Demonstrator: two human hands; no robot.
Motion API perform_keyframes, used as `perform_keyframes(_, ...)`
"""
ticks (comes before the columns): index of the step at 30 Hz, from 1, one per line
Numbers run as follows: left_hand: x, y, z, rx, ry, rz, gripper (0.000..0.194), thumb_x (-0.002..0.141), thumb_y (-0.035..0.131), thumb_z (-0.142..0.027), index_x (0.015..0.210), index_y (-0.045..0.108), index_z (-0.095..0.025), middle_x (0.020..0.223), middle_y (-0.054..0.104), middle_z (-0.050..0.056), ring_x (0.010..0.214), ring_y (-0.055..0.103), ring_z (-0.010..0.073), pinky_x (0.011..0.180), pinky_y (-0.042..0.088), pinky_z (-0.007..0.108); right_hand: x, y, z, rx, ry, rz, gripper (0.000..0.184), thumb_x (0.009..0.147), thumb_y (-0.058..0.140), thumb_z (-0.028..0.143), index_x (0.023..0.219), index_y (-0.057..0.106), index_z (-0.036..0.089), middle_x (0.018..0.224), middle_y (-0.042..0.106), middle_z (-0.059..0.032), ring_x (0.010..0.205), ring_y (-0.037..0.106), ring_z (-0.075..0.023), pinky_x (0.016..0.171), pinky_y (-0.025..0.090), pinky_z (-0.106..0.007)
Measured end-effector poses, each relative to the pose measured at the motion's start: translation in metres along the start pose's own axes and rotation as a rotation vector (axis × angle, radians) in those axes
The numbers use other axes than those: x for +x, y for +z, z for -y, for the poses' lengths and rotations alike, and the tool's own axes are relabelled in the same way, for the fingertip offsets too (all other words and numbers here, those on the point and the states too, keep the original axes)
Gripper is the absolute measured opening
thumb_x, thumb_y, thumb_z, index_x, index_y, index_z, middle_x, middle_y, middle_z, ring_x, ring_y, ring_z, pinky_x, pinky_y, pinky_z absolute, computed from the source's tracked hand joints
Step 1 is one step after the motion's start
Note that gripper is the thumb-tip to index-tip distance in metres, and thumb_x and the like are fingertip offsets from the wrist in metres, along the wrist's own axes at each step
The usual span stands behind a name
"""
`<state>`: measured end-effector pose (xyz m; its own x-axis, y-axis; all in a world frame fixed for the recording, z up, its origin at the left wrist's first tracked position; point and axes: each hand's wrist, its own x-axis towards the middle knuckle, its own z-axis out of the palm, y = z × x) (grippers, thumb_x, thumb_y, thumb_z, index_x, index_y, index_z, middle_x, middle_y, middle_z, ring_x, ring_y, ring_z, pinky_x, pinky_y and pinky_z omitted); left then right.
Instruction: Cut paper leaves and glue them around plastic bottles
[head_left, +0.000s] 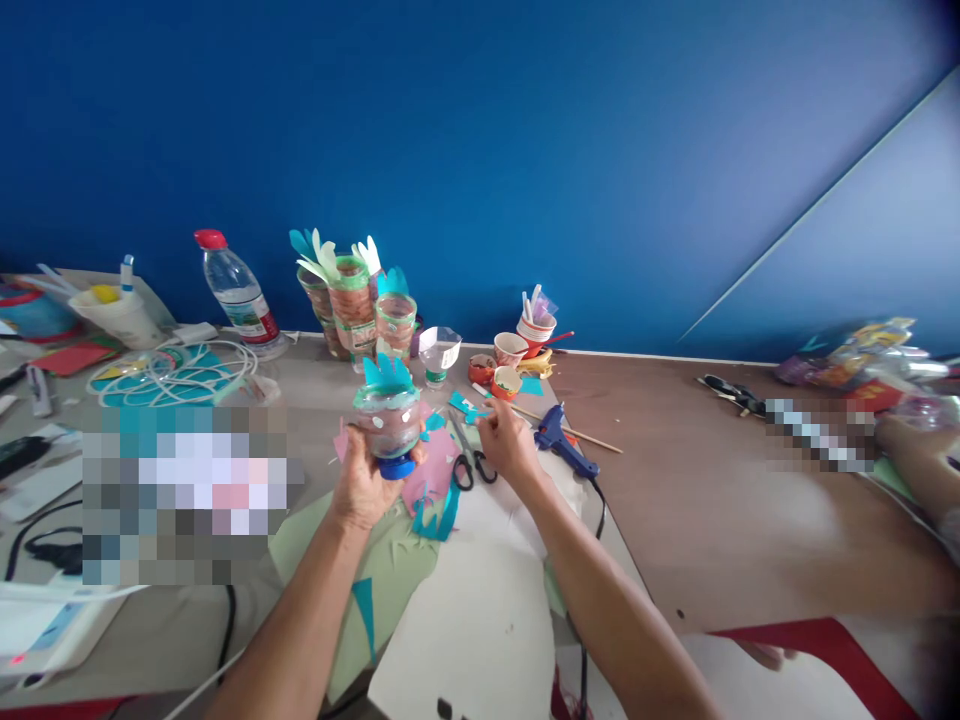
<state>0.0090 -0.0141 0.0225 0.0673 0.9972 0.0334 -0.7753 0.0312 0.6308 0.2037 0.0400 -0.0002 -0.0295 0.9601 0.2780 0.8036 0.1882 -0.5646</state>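
My left hand (365,482) is wrapped around a cut plastic bottle top (386,420), held upside down with its blue cap (396,466) pointing down. Blue paper cut like leaves stands up along its upper rim. My right hand (508,437) is closed in a pinch at a small blue paper piece (466,405), over the work surface. Just below and left of those fingers lie black-handled scissors (474,468). To the right of my right hand rests a blue glue gun (564,442). Pink paper scraps (427,485) lie beneath the bottle top.
Decorated bottle cups (351,300) stand at the back, beside a clear cut bottle (437,358). Small paper cups (510,350) are near the wall. A red-capped water bottle (238,290) stands left. Green paper (337,560) spreads in front. At far right is another person's hand (919,450).
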Motion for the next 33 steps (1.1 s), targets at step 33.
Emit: perform_keyframes(33, 0.003, -0.013, 0.027, 0.084, -0.125, -0.021, 0.047, 0.072, 0.069, -0.050, 0.099, 0.069, -0.012, 0.097, 0.072, 0.013, 0.081, 0.068, 0.0226, 0.072, 0.054, 0.033, 0.031, -0.018, -0.014, -0.444, -0.011, 0.108, 0.029, 0.080, 0.045, 0.009, 0.103, 0.062, 0.011, 0.108, 0.061, -0.0211, 0.097, 0.058, -0.0294, 0.082, 0.041, -0.039)
